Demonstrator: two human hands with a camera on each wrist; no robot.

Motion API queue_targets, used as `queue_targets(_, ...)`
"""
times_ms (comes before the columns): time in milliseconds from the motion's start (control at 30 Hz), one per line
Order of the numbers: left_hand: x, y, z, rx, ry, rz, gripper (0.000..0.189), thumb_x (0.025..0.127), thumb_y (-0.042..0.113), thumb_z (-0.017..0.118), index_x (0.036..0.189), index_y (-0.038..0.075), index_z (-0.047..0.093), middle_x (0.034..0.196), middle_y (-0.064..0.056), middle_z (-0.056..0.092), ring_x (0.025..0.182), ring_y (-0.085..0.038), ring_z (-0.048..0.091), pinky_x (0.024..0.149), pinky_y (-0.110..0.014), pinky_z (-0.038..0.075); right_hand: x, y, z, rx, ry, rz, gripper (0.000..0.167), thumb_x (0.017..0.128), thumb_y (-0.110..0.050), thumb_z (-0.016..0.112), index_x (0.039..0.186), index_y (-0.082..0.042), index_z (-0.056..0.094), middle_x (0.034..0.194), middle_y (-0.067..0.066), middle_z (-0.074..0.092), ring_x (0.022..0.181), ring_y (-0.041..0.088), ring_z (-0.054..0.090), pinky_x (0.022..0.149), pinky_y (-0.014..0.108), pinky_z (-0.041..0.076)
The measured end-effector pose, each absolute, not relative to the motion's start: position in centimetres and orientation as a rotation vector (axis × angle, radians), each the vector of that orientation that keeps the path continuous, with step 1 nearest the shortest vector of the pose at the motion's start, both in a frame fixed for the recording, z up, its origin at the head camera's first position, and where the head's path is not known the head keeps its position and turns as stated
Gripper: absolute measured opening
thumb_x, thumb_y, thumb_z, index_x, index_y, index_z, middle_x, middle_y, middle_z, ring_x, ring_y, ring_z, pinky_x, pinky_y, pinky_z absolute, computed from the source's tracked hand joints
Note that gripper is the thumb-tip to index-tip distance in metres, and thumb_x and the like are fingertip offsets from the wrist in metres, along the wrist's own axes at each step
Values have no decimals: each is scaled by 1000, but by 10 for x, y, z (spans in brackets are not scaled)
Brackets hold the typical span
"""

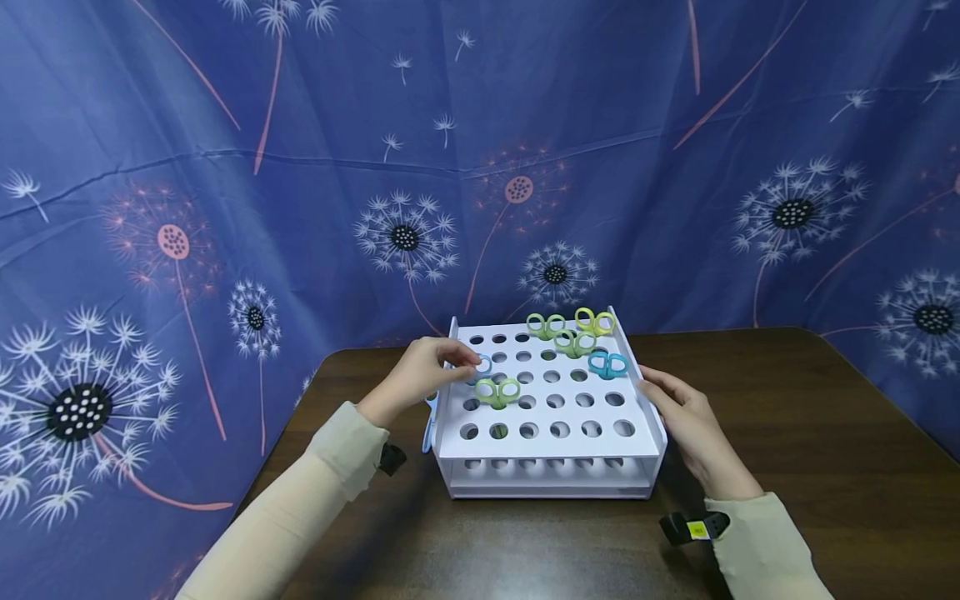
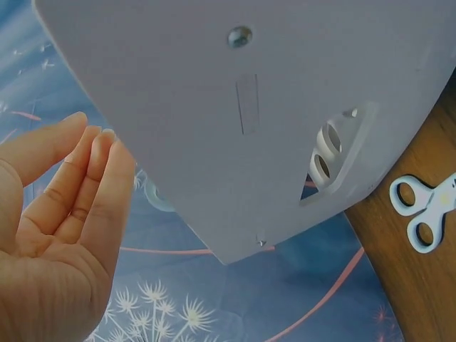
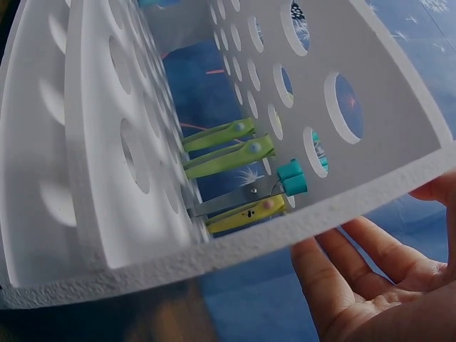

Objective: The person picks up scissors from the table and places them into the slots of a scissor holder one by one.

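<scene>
A white rack [image 1: 540,442] with rows of round holes holds several small scissors upright. My left hand [image 1: 431,371] hovers at its left side, fingertips close to light blue scissors [image 1: 485,363]. In the left wrist view nothing shows between the thumb and fingers, and a pale blue handle ring [image 2: 158,197] peeks out behind the rack's side panel. Green scissors [image 1: 497,392] stand just in front of the light blue pair. My right hand [image 1: 693,421] rests against the rack's right side with its fingers extended. Teal scissors [image 1: 607,364] stand nearest to it.
Farther back in the rack are green scissors [image 1: 546,326], another green pair [image 1: 575,343] and yellow scissors [image 1: 595,322]. Light blue scissors [image 1: 429,423] lie beside the rack on the left. The brown table [image 1: 795,433] ends at a blue dandelion-patterned curtain [image 1: 637,208].
</scene>
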State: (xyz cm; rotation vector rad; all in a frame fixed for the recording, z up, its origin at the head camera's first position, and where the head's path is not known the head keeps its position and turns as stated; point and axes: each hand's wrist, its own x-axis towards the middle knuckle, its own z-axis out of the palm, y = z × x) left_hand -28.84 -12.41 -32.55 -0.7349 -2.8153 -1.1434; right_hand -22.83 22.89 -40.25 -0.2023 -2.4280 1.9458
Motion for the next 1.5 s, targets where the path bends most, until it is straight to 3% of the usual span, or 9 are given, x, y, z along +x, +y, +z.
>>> queue_targets(967, -297, -143, -333, -671, -2768, -1137, 13, 86, 15, 74, 98, 11, 74, 89, 0, 72, 80, -14, 63, 70, -30, 52, -229, 228, -403, -198, -2427, 1920, 65, 97, -47, 52, 148, -8, 39, 143, 17, 43, 94, -5, 51, 76, 15, 48)
queue_targets(1500, -303, -160, -339, -571, -2751, -1137, 14, 86, 15, 74, 100, 14, 75, 93, 1, 73, 86, -14, 64, 81, -35, 52, -230, 229, -406, -188, -2439, 1896, 65, 97, -46, 52, 147, -6, 40, 136, 14, 48, 91, -6, 52, 75, 16, 49)
